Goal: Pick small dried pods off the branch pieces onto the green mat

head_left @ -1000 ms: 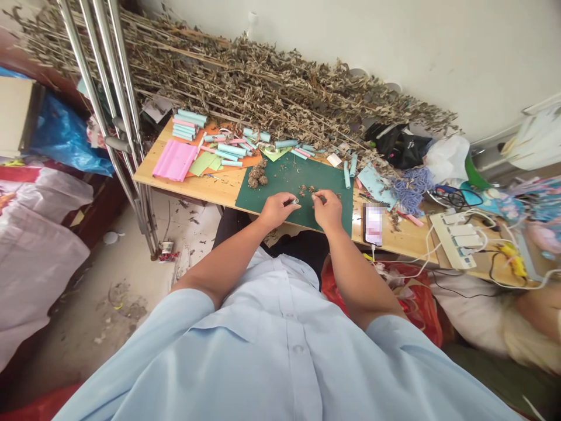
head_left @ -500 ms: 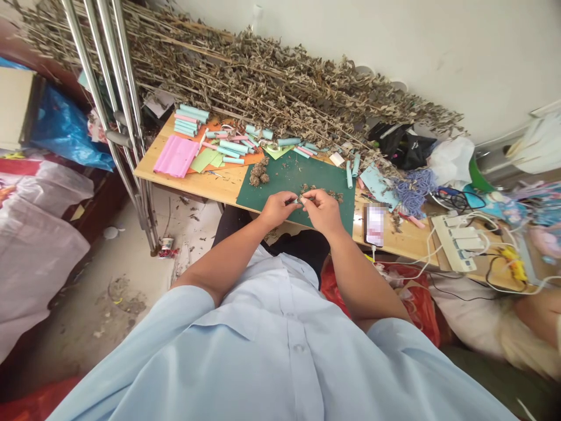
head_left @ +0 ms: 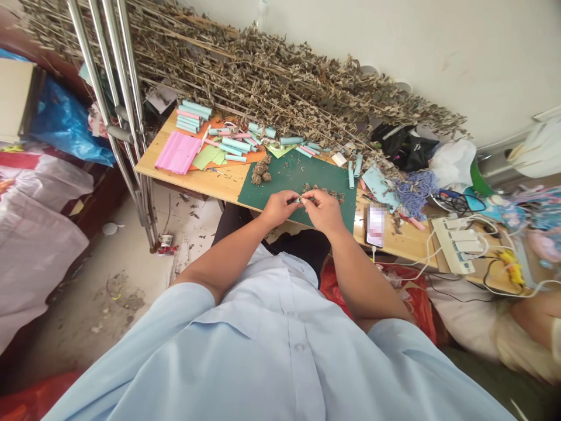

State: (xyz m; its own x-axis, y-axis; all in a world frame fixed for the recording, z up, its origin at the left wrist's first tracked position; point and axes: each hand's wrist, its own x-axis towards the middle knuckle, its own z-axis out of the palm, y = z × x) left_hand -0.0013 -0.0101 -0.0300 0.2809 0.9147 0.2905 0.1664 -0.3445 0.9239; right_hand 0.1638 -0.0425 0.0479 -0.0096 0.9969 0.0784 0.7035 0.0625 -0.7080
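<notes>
Clock centred on the hands, 12 pointing away from the wearer. Light blue shirt (head_left: 280, 351) nearest, at 6. Left hand (head_left: 279, 209) at the near edge of the mat, thumb and fingers pinching a small pale blue piece (head_left: 298, 200), maybe a paper roll, too small to be sure. Right hand (head_left: 325, 211) meets it from the 3 side, thumb and fingertips pinched at the same piece; can't tell how firmly. So the piece sits between both sets of fingertips, above the green mat (head_left: 315, 172). Loose brown bits (head_left: 335, 196) lie on the mat, 2 o'clock, just past the right hand. Cluster of brown clumps (head_left: 261, 171) on the mat, 10. Phone (head_left: 375, 225) on the wooden table (head_left: 219, 182), between 3 and 4. Pair of blue rolls (head_left: 354, 168), 2. More blue and pink rolls (head_left: 234, 146) between 10 and 11; pink sheet (head_left: 177, 153), 10. White power strip (head_left: 453, 245) past the phone. Metal poles (head_left: 125, 88) stand at 10. Dried stalks (head_left: 284, 82) heaped across 12, pale wall (head_left: 421, 41) beyond.
</notes>
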